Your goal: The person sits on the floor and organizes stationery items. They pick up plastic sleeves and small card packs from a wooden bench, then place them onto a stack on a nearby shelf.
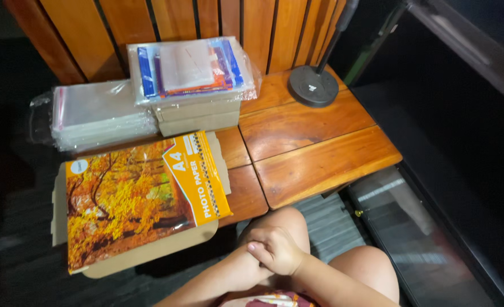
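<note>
My right hand (277,250) rests closed over my left hand on my lap, above my bare knee (283,219). My left forearm (218,278) comes in from the lower left, and its hand is hidden beneath the right one. Neither hand touches the table. Nearest to them, up and to the left, a pack of photo paper (144,193) with an orange autumn-tree picture lies flat on a sheet of brown cardboard (149,256) that overhangs the front edge of the wooden table (314,153).
A stack of clear plastic sleeves (98,111) lies at the back left. Beside it a clear bag of colourful packs (192,65) sits on flat cardboard boxes (198,116). A black round stand base (313,85) with a pole stands at the back right. Dark glass panels (411,227) lie on the right.
</note>
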